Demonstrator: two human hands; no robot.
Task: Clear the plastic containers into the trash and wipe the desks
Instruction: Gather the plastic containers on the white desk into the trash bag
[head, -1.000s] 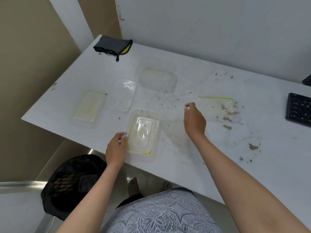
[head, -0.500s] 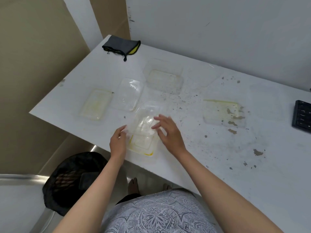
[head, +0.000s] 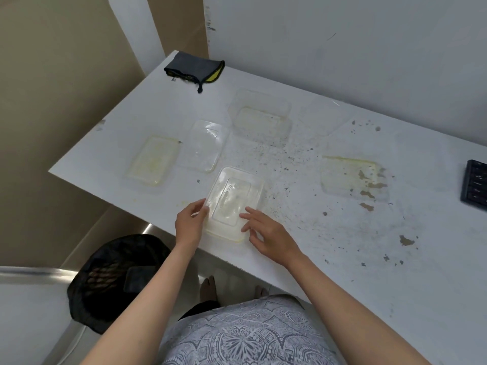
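Observation:
A clear plastic container with a lid [head: 234, 201] lies at the white desk's [head: 342, 259] near edge. My left hand [head: 189, 222] pinches its left rim between thumb and fingers. My right hand [head: 266, 234] lies with straight fingers on the lid's right side. Farther back are a yellow-stained container [head: 152, 160], a clear lid [head: 203, 146], another stained container [head: 261, 115] and a dirty one [head: 353, 177] at the right. A black mesh trash bin [head: 116, 280] stands on the floor below the desk's left end.
A grey and yellow cloth [head: 195, 68] lies at the far left corner. A black keyboard [head: 475, 183] reaches in from the right edge. Crumbs and brown stains are scattered over the desk's middle and right. A wall runs behind the desk.
My right hand came from the desk's middle to the near container and now rests on its lid. The left hand stayed at the container's left rim.

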